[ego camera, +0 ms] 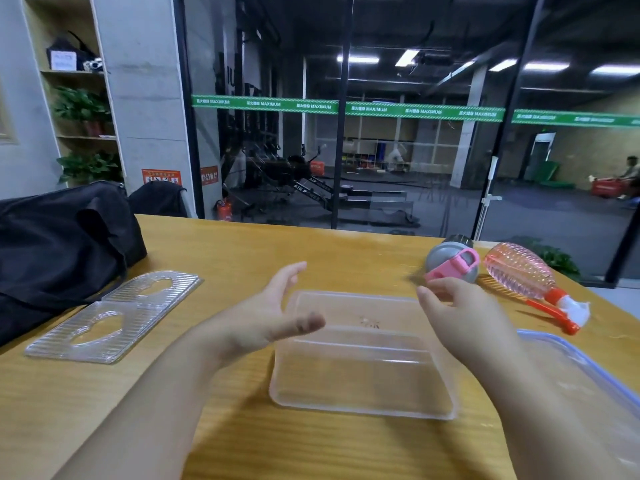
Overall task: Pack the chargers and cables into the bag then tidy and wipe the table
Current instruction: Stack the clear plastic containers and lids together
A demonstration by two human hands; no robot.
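Between two spread, empty hands, left hand [273, 313] and right hand [450, 306]: one clear container [360, 372]. Left of them: two ribbed trays [114, 313], one black bag [62, 244]. Right: one spray bottle [526, 275].

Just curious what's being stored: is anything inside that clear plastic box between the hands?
No, the clear box looks empty; the wooden table shows through its bottom.
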